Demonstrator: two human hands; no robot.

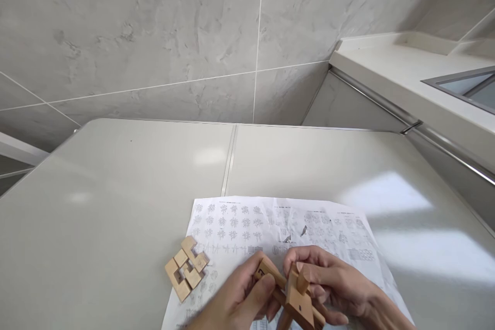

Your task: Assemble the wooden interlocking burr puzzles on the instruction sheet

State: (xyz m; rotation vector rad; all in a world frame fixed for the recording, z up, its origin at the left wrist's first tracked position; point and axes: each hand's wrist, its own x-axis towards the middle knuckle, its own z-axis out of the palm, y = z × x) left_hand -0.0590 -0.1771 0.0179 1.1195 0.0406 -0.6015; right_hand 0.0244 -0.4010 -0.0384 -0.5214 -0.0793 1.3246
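Several wooden puzzle pieces [299, 305], partly fitted together, are held between my two hands above a printed sheet. My left hand [247, 294] is closed, its thumb pressing on a wooden piece [271, 271] with a dark mark near its end. My right hand [332, 281] is closed around the other side, with thumb and fingers on a short upright piece [302, 282]. Palms and fingers hide part of the wood. Left of my hands, notched wooden pieces [186, 269] lie together on the edge of the sheet.
The printed paper sheet [240, 216], creased and covered in small diagrams, lies on a pale table [116, 206] with a seam down its middle. A grey tiled wall [154, 36] stands behind. At the right is a white counter [386, 56] with a metal rail.
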